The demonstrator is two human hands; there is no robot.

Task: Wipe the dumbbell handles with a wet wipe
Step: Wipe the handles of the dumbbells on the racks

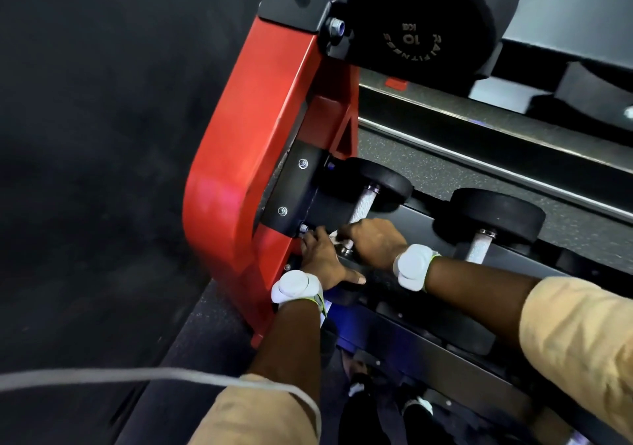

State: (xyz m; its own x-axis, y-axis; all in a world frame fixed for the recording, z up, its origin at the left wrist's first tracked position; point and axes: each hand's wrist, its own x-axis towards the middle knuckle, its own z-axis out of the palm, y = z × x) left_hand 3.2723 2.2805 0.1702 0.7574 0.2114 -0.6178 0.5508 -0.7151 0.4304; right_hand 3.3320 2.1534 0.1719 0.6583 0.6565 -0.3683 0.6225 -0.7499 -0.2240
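The knurled steel handle (361, 206) of the dumbbell (383, 184) runs from one o'clock down toward seven o'clock on the lowest black shelf (431, 216) of the rack. Its far rubber head is up by the frame and its near head sits under my wrists.

My right hand (373, 239) is curled over the near end of that handle, fingers wrapped round it. A crumpled bit of the white wet wipe (334, 239) pokes out at the nine o'clock side of my knuckles, so I am holding the wipe against the metal. My left hand (323, 259) lies just beside it at eight o'clock, flat on the near head. Its fingers reach straight toward eleven o'clock and its thumb is spread toward three o'clock, gripping nothing that I can see.

Each wrist carries a white band, the left (296, 287) and the right (412, 266), with tan sleeves (582, 335) behind them.

A second dumbbell (496, 215) sits on the same shelf at three o'clock from my hands. The rack's red upright (239, 170) curves past at nine to eleven o'clock. High at twelve o'clock, on an upper shelf, sits a larger black dumbbell (421, 23) marked 10 KG. A pale cord (137, 374) crosses the dark floor at seven o'clock.
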